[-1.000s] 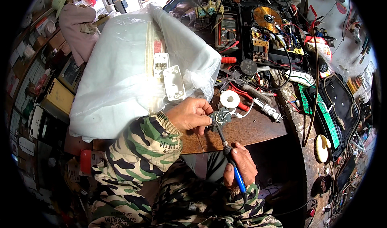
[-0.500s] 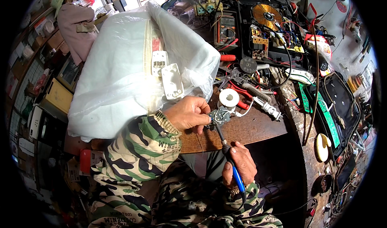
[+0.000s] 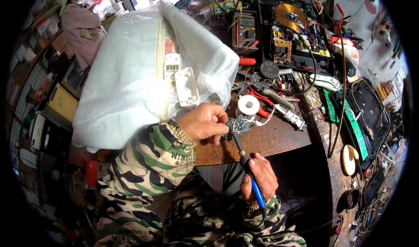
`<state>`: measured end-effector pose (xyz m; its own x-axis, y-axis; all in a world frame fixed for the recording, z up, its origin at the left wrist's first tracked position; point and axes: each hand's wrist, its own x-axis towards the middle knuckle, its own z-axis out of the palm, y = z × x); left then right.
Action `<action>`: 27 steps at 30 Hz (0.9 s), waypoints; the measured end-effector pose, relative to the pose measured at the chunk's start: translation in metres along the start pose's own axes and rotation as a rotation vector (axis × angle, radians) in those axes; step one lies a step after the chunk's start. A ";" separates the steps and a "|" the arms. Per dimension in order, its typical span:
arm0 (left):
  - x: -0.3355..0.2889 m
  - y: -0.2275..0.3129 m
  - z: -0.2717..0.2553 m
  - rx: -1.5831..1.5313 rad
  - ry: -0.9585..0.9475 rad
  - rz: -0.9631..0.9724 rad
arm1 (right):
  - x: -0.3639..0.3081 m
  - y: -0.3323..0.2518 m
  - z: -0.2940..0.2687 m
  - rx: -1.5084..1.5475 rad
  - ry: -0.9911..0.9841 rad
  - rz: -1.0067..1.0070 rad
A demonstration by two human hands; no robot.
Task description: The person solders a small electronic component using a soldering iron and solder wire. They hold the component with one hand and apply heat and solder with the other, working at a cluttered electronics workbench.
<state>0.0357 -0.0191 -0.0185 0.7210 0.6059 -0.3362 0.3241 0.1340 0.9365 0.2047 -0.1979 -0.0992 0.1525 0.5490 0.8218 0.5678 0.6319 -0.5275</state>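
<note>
My left hand [image 3: 204, 124] pinches the left edge of a small dark circuit board [image 3: 239, 125] above the front of the wooden bench top. A blue-handled soldering iron [image 3: 257, 190] is in my right hand [image 3: 260, 177], its fingers closed around the grip. The iron's tip points up and left, and meets the lower part of the board; the exact contact spot is too small to make out. White wire runs from the board to a white plug [image 3: 291, 117] at its right. Just behind the board stands a white solder spool [image 3: 248, 106].
A large plastic-wrapped bundle [image 3: 118, 76] fills the left, bearing an open white casing [image 3: 187, 87] and its other half [image 3: 173, 67]. Behind the spool lie pliers, a multimeter [image 3: 245, 31] and an opened appliance with a copper coil [image 3: 290, 16]. Green circuit strips [image 3: 354, 129] lie right.
Both hands, the board and the soldering iron stay practically where they were. Only a very slight shift of the whole view shows.
</note>
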 end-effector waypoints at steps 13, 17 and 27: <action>-0.008 0.006 0.001 0.017 0.025 -0.008 | 0.006 -0.004 0.001 0.000 -0.018 -0.004; -0.005 0.002 0.001 0.001 0.019 0.000 | 0.004 -0.003 0.003 0.004 0.014 0.009; 0.001 -0.003 -0.001 -0.016 0.010 0.014 | 0.003 -0.002 0.002 -0.013 0.007 0.001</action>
<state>0.0355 -0.0182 -0.0215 0.7191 0.6158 -0.3220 0.3043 0.1375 0.9426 0.2019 -0.1967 -0.0962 0.1587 0.5461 0.8225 0.5784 0.6238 -0.5257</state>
